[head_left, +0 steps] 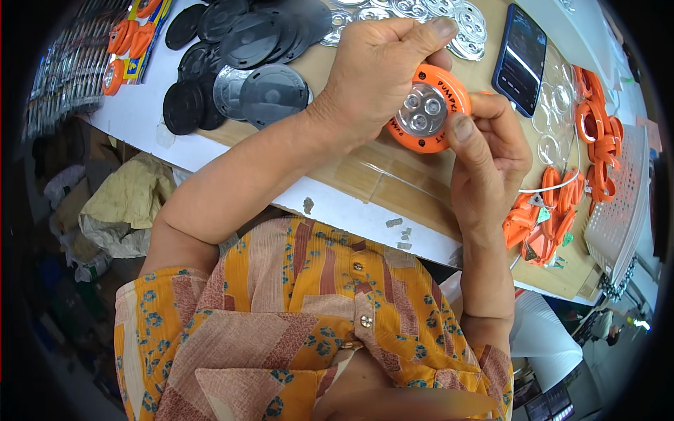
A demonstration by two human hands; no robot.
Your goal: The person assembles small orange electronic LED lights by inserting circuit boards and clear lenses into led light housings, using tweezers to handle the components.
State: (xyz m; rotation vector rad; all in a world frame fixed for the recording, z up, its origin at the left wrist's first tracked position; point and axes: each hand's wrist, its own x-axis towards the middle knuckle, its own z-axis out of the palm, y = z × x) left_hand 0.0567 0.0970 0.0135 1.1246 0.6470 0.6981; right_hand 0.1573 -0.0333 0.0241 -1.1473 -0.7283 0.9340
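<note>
A round orange LED light point(424, 109) with a silver reflector and dark print on its rim is held up over the table, its face toward me. My left hand point(375, 74) is closed at its upper left edge, thumb raised above the rim and the fingers partly hidden. At the lower right, my right hand point(489, 151) pinches the rim, with the thumb in front and the fingers curled behind.
Black round covers point(253, 42) are piled at the left, silver reflector discs point(469, 28) at the back. A phone point(521, 59), clear round lenses point(554, 98), orange housings point(544, 221) and a white plastic basket point(621, 203) lie to the right. Packaged orange lights point(132, 38) stand far left.
</note>
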